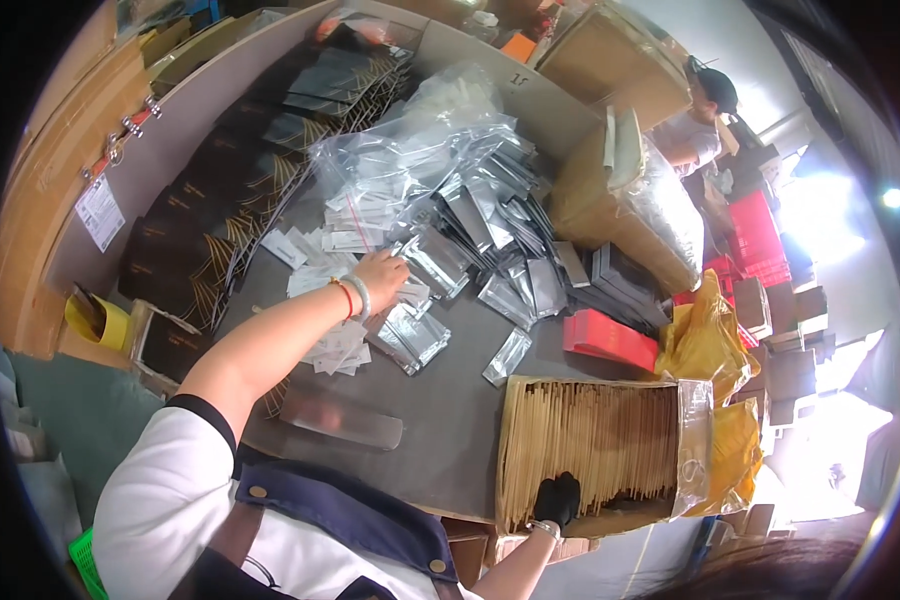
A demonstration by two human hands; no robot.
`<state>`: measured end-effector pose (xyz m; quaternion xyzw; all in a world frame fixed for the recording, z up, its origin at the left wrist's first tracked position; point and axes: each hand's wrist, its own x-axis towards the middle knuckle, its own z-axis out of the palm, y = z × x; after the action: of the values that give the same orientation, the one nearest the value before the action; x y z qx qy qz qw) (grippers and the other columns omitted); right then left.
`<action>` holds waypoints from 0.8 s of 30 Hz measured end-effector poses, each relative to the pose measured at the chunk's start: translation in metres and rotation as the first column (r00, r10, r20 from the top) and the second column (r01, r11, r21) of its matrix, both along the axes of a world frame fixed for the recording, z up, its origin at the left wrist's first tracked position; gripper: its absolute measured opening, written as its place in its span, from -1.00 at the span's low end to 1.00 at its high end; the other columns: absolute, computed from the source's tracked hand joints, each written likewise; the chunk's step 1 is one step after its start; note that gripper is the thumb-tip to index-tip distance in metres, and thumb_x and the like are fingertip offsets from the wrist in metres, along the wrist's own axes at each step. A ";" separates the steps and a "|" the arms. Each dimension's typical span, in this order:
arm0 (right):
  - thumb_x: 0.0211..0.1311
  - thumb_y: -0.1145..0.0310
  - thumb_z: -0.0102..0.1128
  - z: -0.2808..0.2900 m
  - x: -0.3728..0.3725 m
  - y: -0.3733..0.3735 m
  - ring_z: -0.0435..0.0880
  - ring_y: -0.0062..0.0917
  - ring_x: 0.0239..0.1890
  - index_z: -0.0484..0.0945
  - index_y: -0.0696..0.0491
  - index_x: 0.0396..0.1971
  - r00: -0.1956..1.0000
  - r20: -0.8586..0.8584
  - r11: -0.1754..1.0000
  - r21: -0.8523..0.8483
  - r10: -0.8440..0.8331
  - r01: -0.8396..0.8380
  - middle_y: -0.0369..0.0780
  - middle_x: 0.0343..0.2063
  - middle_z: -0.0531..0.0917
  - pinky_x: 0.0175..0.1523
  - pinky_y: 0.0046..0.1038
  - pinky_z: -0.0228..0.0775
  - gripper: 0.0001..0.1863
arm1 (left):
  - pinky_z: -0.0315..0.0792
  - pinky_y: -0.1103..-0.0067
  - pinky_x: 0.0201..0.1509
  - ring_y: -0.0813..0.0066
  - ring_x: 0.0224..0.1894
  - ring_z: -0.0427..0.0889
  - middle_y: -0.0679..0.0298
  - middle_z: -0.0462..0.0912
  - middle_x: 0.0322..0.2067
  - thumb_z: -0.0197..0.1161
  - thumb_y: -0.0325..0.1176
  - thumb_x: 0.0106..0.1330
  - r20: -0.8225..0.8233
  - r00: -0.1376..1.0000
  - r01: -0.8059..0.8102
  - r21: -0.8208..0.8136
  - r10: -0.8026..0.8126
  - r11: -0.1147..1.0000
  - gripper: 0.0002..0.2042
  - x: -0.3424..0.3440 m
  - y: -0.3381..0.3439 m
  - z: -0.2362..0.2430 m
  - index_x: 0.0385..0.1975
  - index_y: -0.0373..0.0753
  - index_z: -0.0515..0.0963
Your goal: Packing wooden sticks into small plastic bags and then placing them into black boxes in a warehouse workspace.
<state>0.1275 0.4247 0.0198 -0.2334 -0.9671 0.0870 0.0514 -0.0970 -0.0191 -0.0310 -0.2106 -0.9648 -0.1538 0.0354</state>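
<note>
My left hand (380,278), bare with a bracelet and a red string at the wrist, reaches over a heap of small white paper slips (332,335) and clear-wrapped packets (432,262). Its fingers look curled together at the edge of these packets; whatever they pinch is hidden. At the lower right, my right hand (558,500) wears a black glove. It rests at the near edge of an open carton (692,440) packed with thin, tan, upright strips (595,440). The dark glove touches the strips, but its fingers do not show clearly.
Large clear plastic bags (400,150) lie behind the packets. Dark printed packages (185,230) with gold lines line the left side. A red box (610,340) and yellow plastic wrap (710,335) sit right. A co-worker (695,125) stands beyond a big carton (625,200).
</note>
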 end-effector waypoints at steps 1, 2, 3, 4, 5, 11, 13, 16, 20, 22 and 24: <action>-0.04 0.38 0.20 -0.001 0.000 0.003 0.60 -0.02 -0.20 0.59 0.23 -0.38 1.000 -0.003 1.000 -0.002 -0.007 0.007 0.07 -0.32 0.64 -0.09 -0.17 0.44 -0.76 | 0.37 0.33 0.13 0.17 0.03 0.48 0.23 0.53 -0.09 0.37 -0.33 0.06 -0.003 1.000 0.007 -0.002 -0.007 1.000 -0.67 -0.002 0.001 -0.001 -0.15 -0.18 0.53; -0.02 0.39 0.19 -0.002 0.000 0.007 0.60 -0.02 -0.21 0.58 0.23 -0.39 1.000 0.016 1.000 -0.021 0.007 -0.007 0.06 -0.33 0.64 -0.09 -0.17 0.44 -0.78 | 0.35 0.29 0.12 0.16 0.04 0.46 0.23 0.50 -0.04 0.40 -0.30 0.02 0.080 0.996 -0.023 -0.015 0.024 1.000 -0.61 -0.005 0.002 -0.002 -0.11 -0.16 0.52; 0.00 0.39 0.18 -0.004 0.000 0.009 0.60 -0.02 -0.21 0.57 0.23 -0.40 0.999 0.036 0.999 -0.040 0.022 -0.021 0.06 -0.35 0.64 -0.09 -0.17 0.44 -0.79 | 0.34 0.26 0.12 0.14 0.06 0.44 0.23 0.47 0.01 0.43 -0.27 -0.01 0.163 0.985 -0.053 -0.030 0.057 0.998 -0.54 -0.007 0.002 -0.003 -0.06 -0.14 0.51; 0.00 0.39 0.18 0.000 -0.002 0.004 0.60 -0.02 -0.21 0.57 0.23 -0.40 0.999 0.038 0.999 -0.043 0.019 -0.017 0.06 -0.35 0.64 -0.09 -0.17 0.44 -0.79 | 0.34 0.26 0.12 0.14 0.06 0.44 0.23 0.47 0.01 0.43 -0.27 -0.01 0.165 0.985 -0.049 -0.033 0.054 0.998 -0.54 -0.007 0.004 0.002 -0.06 -0.14 0.51; 0.03 0.40 0.18 0.009 -0.006 -0.005 0.60 -0.02 -0.19 0.55 0.23 -0.38 0.997 0.080 0.999 -0.033 -0.020 0.023 0.06 -0.33 0.63 -0.09 -0.17 0.44 -0.80 | 0.33 0.26 0.13 0.12 0.08 0.43 0.23 0.46 0.01 0.45 -0.23 -0.02 0.251 0.964 -0.070 -0.067 0.085 0.995 -0.52 -0.007 0.007 0.013 -0.04 -0.09 0.51; 0.12 0.44 0.11 -0.014 0.004 0.007 0.57 -0.04 -0.17 0.48 0.24 -0.29 0.998 -0.020 0.998 -0.018 -0.057 0.057 0.07 -0.27 0.59 -0.09 -0.18 0.41 -0.80 | 0.34 0.25 0.08 0.20 0.01 0.53 0.26 0.56 -0.13 0.48 -0.17 -0.06 0.333 0.940 -0.050 -0.075 0.072 0.996 -0.56 -0.005 0.009 0.023 -0.14 -0.05 0.54; 0.15 0.47 0.07 -0.026 0.009 0.012 0.56 -0.04 -0.18 0.46 0.25 -0.25 0.992 -0.118 0.998 -0.002 -0.055 0.055 0.06 -0.26 0.59 -0.09 -0.19 0.40 -0.80 | 0.36 0.28 0.05 0.24 -0.06 0.58 0.25 0.60 -0.22 0.48 -0.18 -0.06 0.305 0.951 -0.040 -0.022 0.045 0.999 -0.60 0.004 0.008 0.023 -0.19 -0.07 0.55; 0.24 0.48 0.01 -0.018 0.014 0.009 0.56 -0.20 -0.26 0.44 0.26 -0.24 0.926 -0.375 0.963 0.262 0.041 0.064 -0.03 -0.34 0.57 -0.12 -0.29 0.38 -0.83 | 0.42 0.33 -0.09 0.21 -0.27 0.65 0.23 0.63 -0.43 0.50 -0.20 -0.10 0.184 0.983 -0.009 0.173 -0.023 0.985 -0.64 0.040 0.010 0.048 -0.32 -0.14 0.56; 0.32 0.44 0.01 0.004 0.008 -0.013 0.46 -0.46 -0.30 0.44 0.24 -0.24 0.921 -0.381 0.938 -0.341 -0.080 -0.059 -0.17 -0.36 0.55 -0.13 -0.43 0.34 -0.84 | 0.49 0.27 -0.27 0.07 -0.36 0.66 0.12 0.66 -0.44 0.45 -0.27 -0.06 0.401 0.887 0.034 0.440 -0.230 0.897 -0.70 0.118 -0.001 0.086 -0.34 -0.20 0.55; 0.33 0.45 -0.03 0.002 -0.003 -0.054 0.57 -0.36 -0.24 0.50 0.21 -0.21 0.937 -0.299 0.947 -0.205 0.181 -0.248 -0.11 -0.32 0.60 -0.08 -0.38 0.39 -0.82 | 0.43 0.35 -0.20 0.21 -0.37 0.63 0.22 0.63 -0.49 0.51 -0.20 -0.11 0.434 0.881 0.089 0.237 -0.187 0.968 -0.68 0.162 -0.010 0.067 -0.38 -0.13 0.57; 0.30 0.47 0.05 0.014 -0.020 -0.114 0.60 -0.13 -0.17 0.57 0.15 -0.17 0.897 -0.121 0.851 -0.285 0.425 -0.441 -0.04 -0.28 0.62 -0.03 -0.31 0.42 -0.82 | 0.34 0.38 -0.05 0.28 -0.19 0.56 0.30 0.60 -0.38 0.52 -0.17 -0.14 0.345 0.921 0.157 0.103 -0.183 0.982 -0.64 0.192 -0.021 0.054 -0.33 -0.07 0.59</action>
<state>0.1072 0.3112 0.0334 -0.0122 -0.9677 0.2510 0.0197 0.0946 -0.0404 0.0228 -0.2610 -0.9272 -0.2270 -0.1437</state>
